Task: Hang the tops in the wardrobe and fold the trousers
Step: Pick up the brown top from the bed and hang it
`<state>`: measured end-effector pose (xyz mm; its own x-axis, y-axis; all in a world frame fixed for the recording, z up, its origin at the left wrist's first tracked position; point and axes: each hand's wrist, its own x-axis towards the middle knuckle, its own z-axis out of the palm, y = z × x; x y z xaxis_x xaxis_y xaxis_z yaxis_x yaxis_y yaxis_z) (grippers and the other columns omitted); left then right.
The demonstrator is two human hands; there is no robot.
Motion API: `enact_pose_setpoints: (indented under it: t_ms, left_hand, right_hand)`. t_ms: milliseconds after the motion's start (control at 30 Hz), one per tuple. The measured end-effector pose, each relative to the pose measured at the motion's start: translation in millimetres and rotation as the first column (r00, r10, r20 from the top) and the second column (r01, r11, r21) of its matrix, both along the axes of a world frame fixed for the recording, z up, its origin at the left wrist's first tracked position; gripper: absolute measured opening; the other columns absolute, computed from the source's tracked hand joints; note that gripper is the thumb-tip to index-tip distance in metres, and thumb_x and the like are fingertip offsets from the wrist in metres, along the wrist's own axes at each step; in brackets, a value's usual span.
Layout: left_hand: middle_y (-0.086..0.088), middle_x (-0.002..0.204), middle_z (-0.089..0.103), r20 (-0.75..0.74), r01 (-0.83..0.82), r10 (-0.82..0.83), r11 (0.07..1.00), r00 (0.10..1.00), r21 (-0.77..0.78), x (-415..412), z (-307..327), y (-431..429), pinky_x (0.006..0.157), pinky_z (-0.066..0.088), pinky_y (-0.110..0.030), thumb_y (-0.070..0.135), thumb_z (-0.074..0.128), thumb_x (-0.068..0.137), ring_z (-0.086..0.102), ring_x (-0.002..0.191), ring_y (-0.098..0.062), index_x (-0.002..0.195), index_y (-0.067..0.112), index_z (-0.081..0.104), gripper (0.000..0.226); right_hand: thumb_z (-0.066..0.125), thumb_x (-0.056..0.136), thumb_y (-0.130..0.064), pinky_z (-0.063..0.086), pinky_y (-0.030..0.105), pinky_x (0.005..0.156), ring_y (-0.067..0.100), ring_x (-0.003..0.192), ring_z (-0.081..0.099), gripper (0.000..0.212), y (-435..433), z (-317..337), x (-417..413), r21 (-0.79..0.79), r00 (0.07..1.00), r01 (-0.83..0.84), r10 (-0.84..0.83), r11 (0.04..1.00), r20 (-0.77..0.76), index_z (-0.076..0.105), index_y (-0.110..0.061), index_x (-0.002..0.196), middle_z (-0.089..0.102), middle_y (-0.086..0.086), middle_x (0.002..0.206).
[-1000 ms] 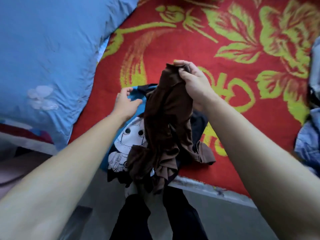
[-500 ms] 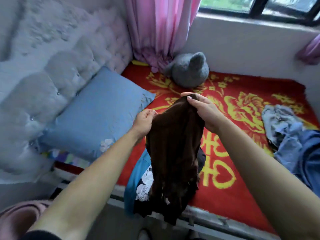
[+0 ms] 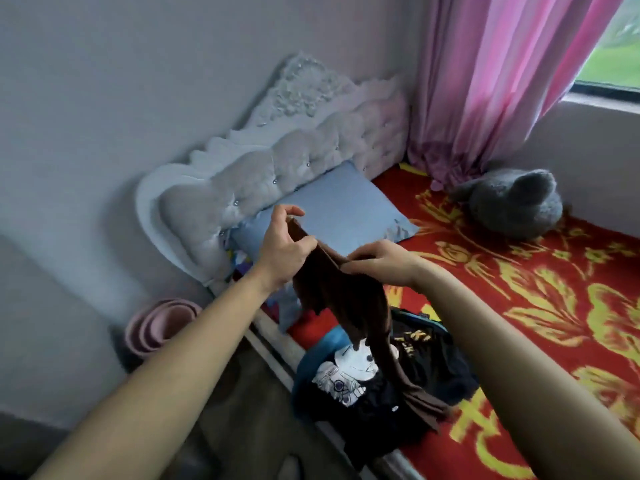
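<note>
Brown fabric made up the one item being handled: a single brown garment (image 3: 341, 296) was held in the air above the near edge of the bed (image 3: 273, 355). Its top edge was stretched between two hands and its lower end trailed down onto a pile of clothes. Left hand (image 3: 284, 249): thumb and fingers pinched the upper left part of that edge. Right hand (image 3: 379, 263): fingers curled over and gripped the same edge further right. Whether the item was a top or trousers could not be told.

Pile beneath, at the bed edge:
- one black T-shirt (image 3: 349, 382) with a white cartoon print, with the brown garment's tail lying across it;
- one blue garment (image 3: 323, 342) showing from under the T-shirt;
- one dark garment (image 3: 420, 341) with yellow lettering, just beside it.

These lay on one red blanket (image 3: 526, 292) patterned with yellow flowers. Further out were one blue pillow (image 3: 341, 209) against one white tufted headboard (image 3: 277, 168), and one grey plush toy (image 3: 512, 202) in the far corner, beside one pink curtain (image 3: 485, 81). On the floor (image 3: 225, 393) left of the bed stood one nested stack of pink basins (image 3: 159, 323); the number of basins in it could not be counted reliably.
</note>
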<state>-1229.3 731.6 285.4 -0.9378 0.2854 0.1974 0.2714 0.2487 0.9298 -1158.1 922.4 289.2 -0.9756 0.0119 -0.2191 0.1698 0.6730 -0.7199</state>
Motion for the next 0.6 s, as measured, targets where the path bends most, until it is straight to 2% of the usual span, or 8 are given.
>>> enact_pose_setpoints:
  t_ms: [67, 133, 200, 300, 367, 467, 500, 600]
  left_hand:
    - [0.007, 0.078, 0.045, -0.054, -0.088, 0.084, 0.994, 0.995, -0.061, 21.2, -6.8, -31.5, 0.059, 0.040, -0.012, 0.017, 0.063, 0.064, 0.047, 0.061, 0.004, 0.100, 0.034, 0.048, 0.043]
    - [0.009, 0.079, 0.047, -0.096, -0.188, 0.177, 0.974, 0.980, -0.128, 39.6, -8.2, -67.6, 0.060, 0.039, -0.008, 0.007, 0.062, 0.066, 0.047, 0.062, 0.007, 0.105, 0.030, 0.050, 0.046]
    - [0.008, 0.074, 0.047, -0.108, -0.283, 0.267, 0.942, 0.958, -0.182, 56.8, -3.9, -107.6, 0.057, 0.038, -0.012, -0.004, 0.056, 0.068, 0.045, 0.058, 0.001, 0.103, 0.032, 0.051, 0.051]
    - [0.007, 0.073, 0.049, -0.084, -0.370, 0.360, 0.904, 0.929, -0.213, 83.1, 12.8, -166.2, 0.059, 0.043, -0.021, -0.012, 0.044, 0.066, 0.047, 0.062, -0.008, 0.096, 0.041, 0.051, 0.061]
    - [0.014, 0.070, 0.053, -0.025, -0.425, 0.428, 0.886, 0.903, -0.186, 100.9, 26.5, -202.6, 0.059, 0.047, -0.029, -0.003, 0.046, 0.065, 0.051, 0.064, -0.009, 0.092, 0.042, 0.052, 0.053]
    - [0.018, 0.071, 0.055, 0.022, -0.523, 0.529, 0.844, 0.849, -0.121, 126.9, 43.4, -250.7, 0.064, 0.042, -0.022, 0.031, 0.062, 0.067, 0.053, 0.066, -0.002, 0.086, 0.037, 0.055, 0.021]
    - [0.016, 0.075, 0.057, -0.005, -0.557, 0.562, 0.819, 0.827, -0.134, 135.8, 46.3, -267.3, 0.065, 0.041, -0.019, 0.041, 0.066, 0.069, 0.055, 0.068, 0.001, 0.087, 0.037, 0.055, 0.022]
    - [0.008, 0.083, 0.060, -0.116, -0.631, 0.623, 0.743, 0.774, -0.222, 164.9, 52.5, -324.7, 0.057, 0.038, -0.011, 0.027, 0.069, 0.074, 0.057, 0.071, 0.000, 0.091, 0.036, 0.051, 0.027]
  right_hand:
    - [0.064, 0.093, -0.038, 0.045, 0.030, 0.072, 0.014, 0.079, 0.059, 0.019, -21.5, -8.8, -4.0, 0.087, 0.995, -0.094, 0.097, 0.992, -0.026, 0.072, -0.025, 0.082, 0.067, 0.001, 0.082]
    - [0.063, 0.094, -0.034, 0.050, 0.035, 0.074, 0.018, 0.077, 0.058, 0.024, -47.2, -9.7, -9.4, 0.018, 0.991, -0.129, 0.130, 0.991, -0.035, 0.071, -0.015, 0.084, 0.065, 0.008, 0.080]
    - [0.062, 0.095, -0.027, 0.056, 0.043, 0.077, 0.022, 0.076, 0.059, 0.024, -77.1, -5.1, -11.8, -0.118, 0.985, -0.170, 0.166, 0.978, -0.039, 0.071, -0.005, 0.094, 0.062, 0.015, 0.082]
    - [0.057, 0.099, -0.024, 0.053, 0.043, 0.078, 0.030, 0.083, 0.060, 0.025, -125.2, 7.4, -15.4, -0.097, 0.961, -0.226, 0.206, 0.969, -0.182, 0.067, -0.001, 0.100, 0.064, 0.020, 0.088]
    - [0.054, 0.101, -0.025, 0.041, 0.032, 0.073, 0.026, 0.089, 0.058, 0.022, -161.7, 21.0, -12.0, -0.066, 0.925, -0.275, 0.245, 0.959, -0.290, 0.064, -0.005, 0.103, 0.062, 0.009, 0.091]
    - [0.051, 0.102, -0.025, 0.038, 0.032, 0.082, 0.027, 0.104, 0.058, 0.019, -220.6, 39.1, -1.8, -0.022, 0.866, -0.360, 0.325, 0.933, -0.381, 0.059, -0.008, 0.105, 0.065, 0.013, 0.105]
    - [0.051, 0.102, -0.025, 0.037, 0.031, 0.082, 0.028, 0.106, 0.058, 0.017, -241.1, 43.8, 3.6, -0.007, 0.841, -0.389, 0.352, 0.921, -0.410, 0.059, -0.010, 0.104, 0.065, 0.014, 0.107]
    - [0.053, 0.101, -0.028, 0.038, 0.031, 0.082, 0.029, 0.108, 0.059, 0.016, -306.2, 55.0, 21.5, 0.006, 0.791, -0.443, 0.393, 0.897, -0.469, 0.058, -0.013, 0.107, 0.067, 0.011, 0.109]
